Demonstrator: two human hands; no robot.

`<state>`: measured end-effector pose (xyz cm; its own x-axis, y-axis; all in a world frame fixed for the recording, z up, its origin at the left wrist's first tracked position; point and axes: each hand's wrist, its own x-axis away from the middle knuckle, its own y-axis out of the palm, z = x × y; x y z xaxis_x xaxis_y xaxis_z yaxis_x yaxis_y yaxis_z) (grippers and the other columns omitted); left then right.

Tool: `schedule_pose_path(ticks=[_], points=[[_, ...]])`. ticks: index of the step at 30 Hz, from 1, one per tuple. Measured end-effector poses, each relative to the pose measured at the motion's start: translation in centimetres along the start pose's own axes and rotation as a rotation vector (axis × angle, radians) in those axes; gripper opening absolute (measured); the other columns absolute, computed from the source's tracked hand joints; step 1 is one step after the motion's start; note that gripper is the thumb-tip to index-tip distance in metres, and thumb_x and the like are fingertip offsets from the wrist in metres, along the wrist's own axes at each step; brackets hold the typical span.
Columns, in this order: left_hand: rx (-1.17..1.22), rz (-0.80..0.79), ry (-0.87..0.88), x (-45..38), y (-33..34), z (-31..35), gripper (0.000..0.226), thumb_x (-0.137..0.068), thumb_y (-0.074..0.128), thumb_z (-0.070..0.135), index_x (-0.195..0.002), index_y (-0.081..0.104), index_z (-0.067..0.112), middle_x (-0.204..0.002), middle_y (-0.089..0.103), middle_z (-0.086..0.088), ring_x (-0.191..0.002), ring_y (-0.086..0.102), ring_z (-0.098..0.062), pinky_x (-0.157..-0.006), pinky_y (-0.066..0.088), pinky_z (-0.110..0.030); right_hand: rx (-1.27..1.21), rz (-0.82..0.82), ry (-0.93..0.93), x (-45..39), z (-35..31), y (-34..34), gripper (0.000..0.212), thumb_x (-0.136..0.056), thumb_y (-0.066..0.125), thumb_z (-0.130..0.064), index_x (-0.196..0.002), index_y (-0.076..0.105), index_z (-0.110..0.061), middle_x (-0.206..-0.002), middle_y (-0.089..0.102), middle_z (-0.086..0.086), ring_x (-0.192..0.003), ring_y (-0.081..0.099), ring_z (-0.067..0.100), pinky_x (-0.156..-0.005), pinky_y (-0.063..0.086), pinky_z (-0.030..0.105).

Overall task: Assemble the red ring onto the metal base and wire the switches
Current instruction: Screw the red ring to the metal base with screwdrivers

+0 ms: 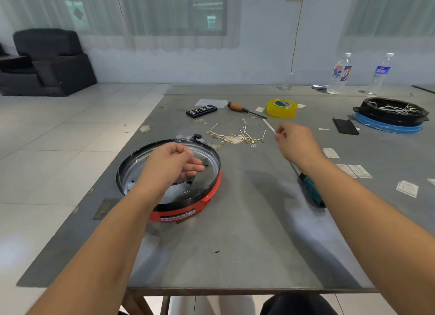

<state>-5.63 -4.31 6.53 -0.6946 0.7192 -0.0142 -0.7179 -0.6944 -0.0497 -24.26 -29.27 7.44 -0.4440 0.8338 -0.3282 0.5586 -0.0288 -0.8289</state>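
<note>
Pinching a thin white wire (269, 127), the right hand (297, 141) hovers beside the loose wires (235, 135) on the grey table (247, 220). The left hand (173, 162), fingers loosely extended (holding nothing I can make out), hangs over the metal base (188, 192) seated in the red ring (211, 192). Farther right, a black pan (390, 113) holds white wires. Curtained windows stand behind.

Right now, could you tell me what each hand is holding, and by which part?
The right hand pinches a thin white wire at its near end. The left hand seems empty.
</note>
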Motion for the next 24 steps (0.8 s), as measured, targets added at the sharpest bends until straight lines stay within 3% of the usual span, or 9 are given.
schedule_pose_path(ticks=[6,9,11,14,19,24], points=[[0.361,-0.001,-0.143,-0.9,-0.3,0.3,0.012,-0.106,0.052,0.001,-0.101,0.063,0.0,-0.096,0.079,-0.021,-0.096,0.079,-0.031,-0.071,0.064,-0.029,-0.249,-0.165,-0.401,3.0,-5.8,1.9,0.014,-0.101,0.058,-0.022,-0.107,0.07,-0.022,-0.085,0.07,-0.007,-0.072,0.057,0.004,-0.065,0.041,0.019],[0.515,0.013,-0.198,-1.5,-0.4,0.3,0.013,-0.106,0.05,-0.001,-0.109,0.063,-0.003,-0.102,0.079,-0.022,-0.096,0.079,-0.031,-0.072,0.065,-0.031,-0.297,-0.185,-0.538,4.6,-7.1,3.4,0.017,-0.102,0.057,-0.019,-0.111,0.072,-0.02,-0.086,0.071,-0.004,-0.079,0.061,0.011,-0.072,0.044,0.023],[0.586,0.01,-0.217,-1.6,-0.4,0.2,0.017,-0.106,0.05,-0.001,-0.117,0.061,-0.006,-0.104,0.078,-0.023,-0.095,0.079,-0.031,-0.071,0.065,-0.032,-0.314,-0.216,-0.565,5.2,-7.5,4.1,0.018,-0.102,0.056,-0.021,-0.112,0.071,-0.023,-0.093,0.073,-0.004,-0.086,0.066,0.015,-0.082,0.05,0.031],[0.67,-0.012,-0.239,-1.6,-0.5,0.0,0.02,-0.105,0.052,0.0,-0.12,0.062,-0.008,-0.106,0.078,-0.023,-0.094,0.079,-0.031,-0.07,0.065,-0.034,-0.312,-0.278,-0.57,5.6,-7.7,5.0,0.018,-0.103,0.054,-0.027,-0.114,0.069,-0.029,-0.093,0.069,-0.006,-0.084,0.065,0.015,-0.083,0.054,0.04],[0.704,-0.038,-0.261,-1.7,-0.8,-0.1,0.021,-0.106,0.051,0.003,-0.119,0.065,-0.007,-0.109,0.078,-0.02,-0.096,0.079,-0.029,-0.072,0.066,-0.035,-0.281,-0.252,-0.584,5.5,-7.8,5.5,0.02,-0.104,0.053,-0.031,-0.118,0.068,-0.03,-0.1,0.068,-0.009,-0.074,0.055,-0.001,-0.081,0.054,0.04],[0.686,-0.035,-0.245,-1.8,-0.8,-0.2,0.021,-0.106,0.051,0.003,-0.118,0.065,-0.007,-0.108,0.078,-0.02,-0.097,0.079,-0.029,-0.073,0.066,-0.034,-0.25,-0.253,-0.589,5.5,-8.0,5.2,0.022,-0.105,0.052,-0.031,-0.121,0.068,-0.029,-0.102,0.068,-0.008,-0.079,0.054,0.004,-0.082,0.054,0.039]])
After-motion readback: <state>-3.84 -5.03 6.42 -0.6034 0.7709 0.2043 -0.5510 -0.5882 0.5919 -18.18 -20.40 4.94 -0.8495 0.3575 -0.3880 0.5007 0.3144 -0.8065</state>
